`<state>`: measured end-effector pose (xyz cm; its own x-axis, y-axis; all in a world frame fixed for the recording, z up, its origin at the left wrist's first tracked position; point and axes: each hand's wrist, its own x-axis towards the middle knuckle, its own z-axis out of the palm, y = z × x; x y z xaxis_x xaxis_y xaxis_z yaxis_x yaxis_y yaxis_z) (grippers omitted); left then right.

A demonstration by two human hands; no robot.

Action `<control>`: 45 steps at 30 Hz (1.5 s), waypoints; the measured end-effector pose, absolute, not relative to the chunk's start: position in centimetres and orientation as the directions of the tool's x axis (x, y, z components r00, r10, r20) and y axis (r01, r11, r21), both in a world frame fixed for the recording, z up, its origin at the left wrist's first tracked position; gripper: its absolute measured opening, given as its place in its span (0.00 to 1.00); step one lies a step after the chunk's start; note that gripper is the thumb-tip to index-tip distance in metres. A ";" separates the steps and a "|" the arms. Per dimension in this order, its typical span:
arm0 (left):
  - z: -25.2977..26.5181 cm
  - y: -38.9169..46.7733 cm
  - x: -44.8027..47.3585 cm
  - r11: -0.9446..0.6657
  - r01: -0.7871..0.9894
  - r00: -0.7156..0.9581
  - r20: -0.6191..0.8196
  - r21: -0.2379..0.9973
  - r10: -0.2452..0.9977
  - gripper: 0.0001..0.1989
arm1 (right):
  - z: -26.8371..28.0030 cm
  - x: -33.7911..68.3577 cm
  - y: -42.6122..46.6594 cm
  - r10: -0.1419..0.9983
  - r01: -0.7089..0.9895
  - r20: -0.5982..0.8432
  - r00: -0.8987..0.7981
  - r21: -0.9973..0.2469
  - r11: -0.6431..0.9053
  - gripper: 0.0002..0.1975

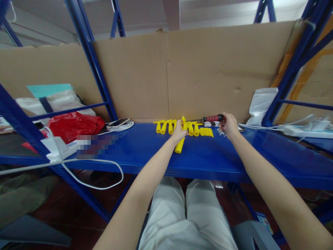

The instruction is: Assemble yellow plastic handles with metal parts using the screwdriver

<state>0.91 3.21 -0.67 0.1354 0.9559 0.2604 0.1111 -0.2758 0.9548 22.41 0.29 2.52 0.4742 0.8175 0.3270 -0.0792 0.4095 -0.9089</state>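
My left hand (178, 132) is closed around a yellow plastic piece (179, 146) with a tubular handle, its lower end pointing toward me. My right hand (229, 124) grips the back end of a red and black screwdriver (212, 118), held nearly level. The shaft points left, and its tip reaches the upper part of the yellow piece; whether it touches a screw is too small to tell. Behind my left hand stand several similar yellow pieces (190, 130) in a row. Beside them lie small flat yellow parts (206, 132). Tiny metal screws (222, 133) are scattered just below my right hand.
The blue shelf (145, 149) is backed by a cardboard sheet (203, 69). A phone (118, 122) on coiled white cable and a red plastic bag (76, 125) are at left. A clear bag (261, 104) leans by the right post; a power strip (309, 131) lies beyond.
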 end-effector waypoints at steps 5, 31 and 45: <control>-0.3 2.8 0.9 -0.265 0.090 0.127 0.252 0.960 0.959 0.34 | 2.1 22.8 0.6 0.809 -0.023 0.350 0.473 -0.912 0.408 0.21; -0.9 3.7 0.8 -0.272 0.030 0.106 0.268 0.962 0.958 0.29 | 2.1 22.8 0.6 0.824 -0.014 0.371 0.429 -0.909 0.417 0.16; -0.9 3.7 0.6 -0.243 0.090 0.094 0.235 0.966 0.967 0.30 | 2.4 22.4 0.1 0.855 -0.010 0.342 0.389 -0.927 0.375 0.12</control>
<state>0.63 3.72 -0.89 0.0939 0.9674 0.2352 0.0896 -0.2435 0.9658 22.38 0.08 2.41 0.3895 0.8552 0.3421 -0.0098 0.3752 -0.9269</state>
